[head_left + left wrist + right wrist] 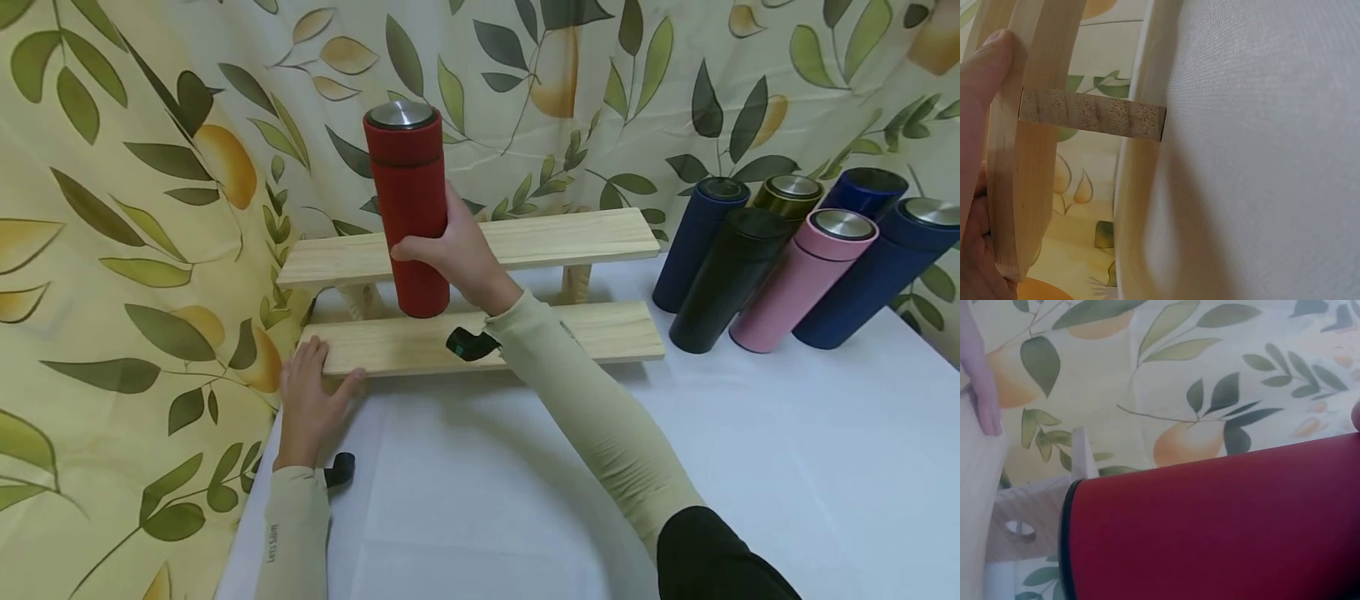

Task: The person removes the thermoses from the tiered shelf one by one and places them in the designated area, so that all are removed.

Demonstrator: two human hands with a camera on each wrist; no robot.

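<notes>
A red thermos flask [411,208] with a steel-topped lid is held upright by my right hand [459,250], thumb and fingers wrapped round its body. In the head view its base overlaps the gap between the two boards of a pale wooden two-step rack [487,333]. The right wrist view shows the dark-rimmed base of the flask [1210,525] near the rack's wooden support [1035,519]. My left hand [309,404] grips the left end of the rack's lower board, with the thumb at the front edge. Close by the left wrist camera, that board [1029,162] stands on a short leg.
Several more flasks stand on the white tablecloth [465,500] right of the rack: navy [693,250], black [723,283], pink [802,283], larger blue [881,267], with gold [789,187] and glossy blue [862,187] ones behind. A leaf-patterned curtain [480,92] hangs behind and at left.
</notes>
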